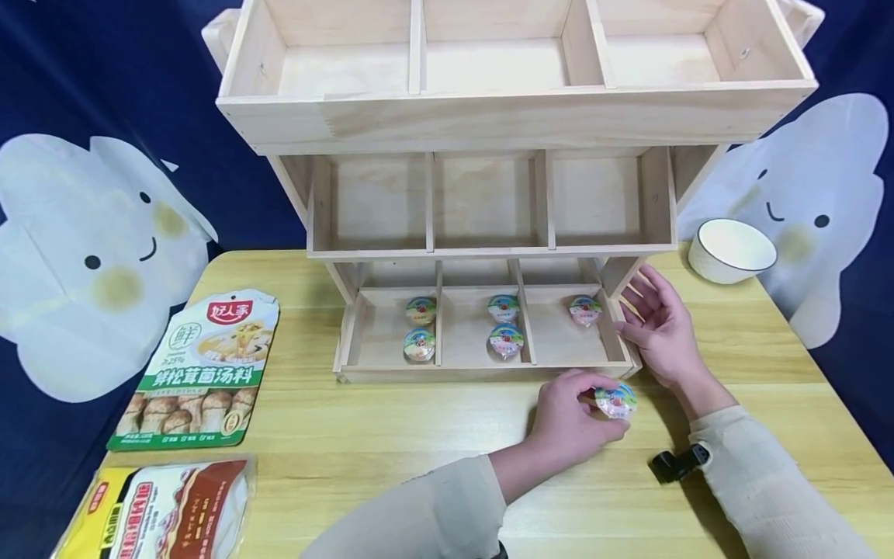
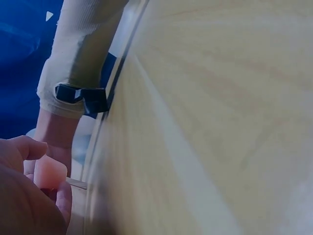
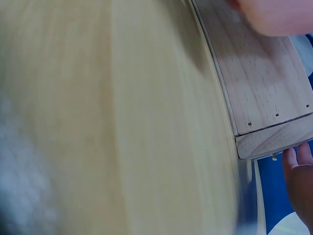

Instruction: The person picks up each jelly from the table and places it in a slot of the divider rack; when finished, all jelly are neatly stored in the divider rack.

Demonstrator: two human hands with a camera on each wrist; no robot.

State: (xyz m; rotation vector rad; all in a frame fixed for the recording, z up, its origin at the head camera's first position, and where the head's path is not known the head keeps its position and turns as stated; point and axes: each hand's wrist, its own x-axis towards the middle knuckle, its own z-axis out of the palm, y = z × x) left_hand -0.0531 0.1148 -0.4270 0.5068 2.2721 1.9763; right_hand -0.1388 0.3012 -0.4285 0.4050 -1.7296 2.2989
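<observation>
My left hand (image 1: pixel 569 419) pinches a small jelly cup (image 1: pixel 615 401) with a colourful printed lid, in front of the shelf's lower right corner. In the left wrist view, the cup's pink body (image 2: pixel 50 172) shows by the fingers of that hand (image 2: pixel 22 196). Loosely bent, my right hand (image 1: pixel 660 330) is beside the right side wall of the bottom tray (image 1: pixel 482 374), its thumb at the wall. The tray has three compartments: two jelly cups (image 1: pixel 420 344) stand in the left one, two cups (image 1: pixel 506 340) in the middle, and one cup (image 1: pixel 585 310) in the right.
Above the tray rise two more wooden tiers, the middle tier (image 1: pixel 489 253) and the jutting top tier (image 1: pixel 517 124). A white bowl (image 1: pixel 733 252) stands to the right. On the left lie a green-and-white mushroom packet (image 1: pixel 199 373) and a second food packet (image 1: pixel 161 508).
</observation>
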